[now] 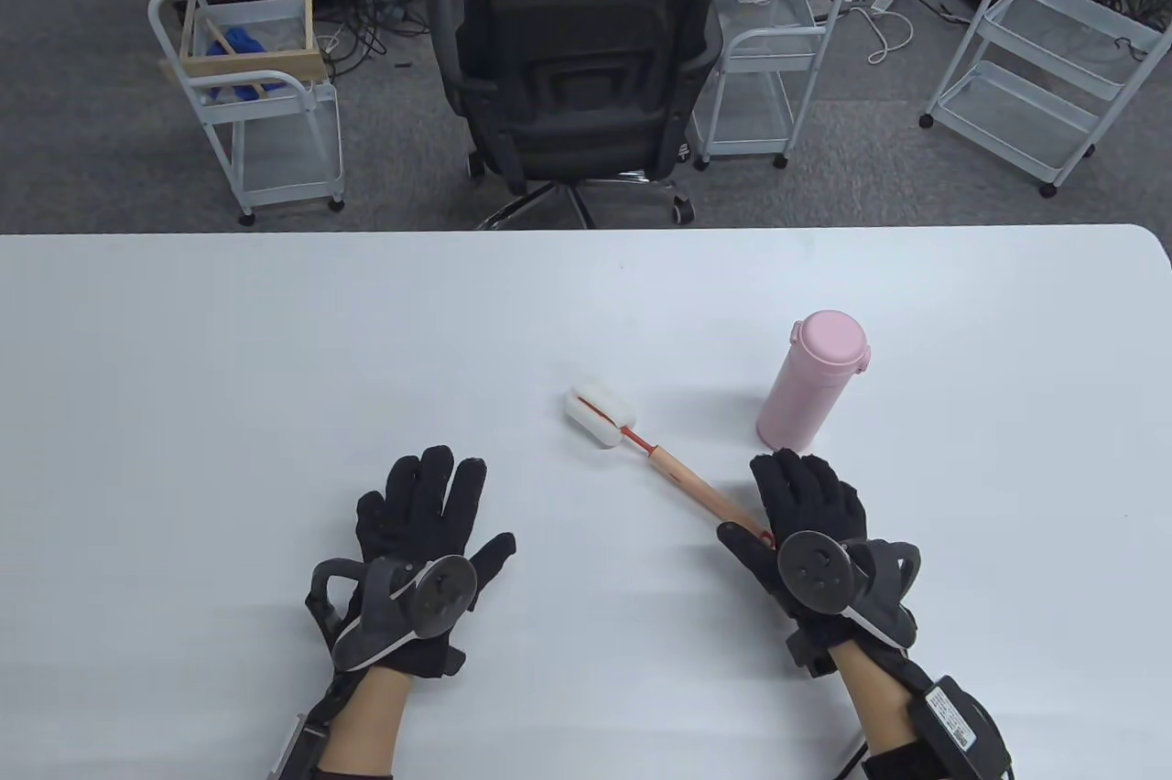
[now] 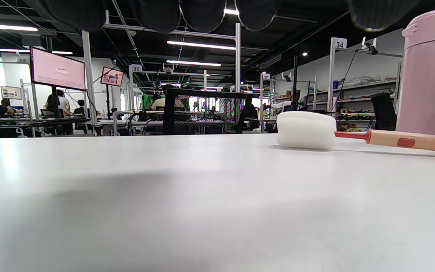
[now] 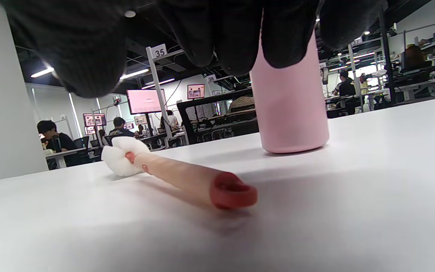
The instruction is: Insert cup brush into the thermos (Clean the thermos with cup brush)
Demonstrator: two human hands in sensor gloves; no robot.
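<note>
While the cup brush lies flat on the table, lidded pink thermos upright beside it, right hand hovers spread above the handle end, gripping nothing; left hand flat, released.

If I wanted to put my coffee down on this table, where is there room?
The widest bare stretch is the table's far left, beyond the left hand. The strip along the far edge behind the thermos is also free. It is crowded at right, where cup brush, thermos and right hand cluster.
</note>
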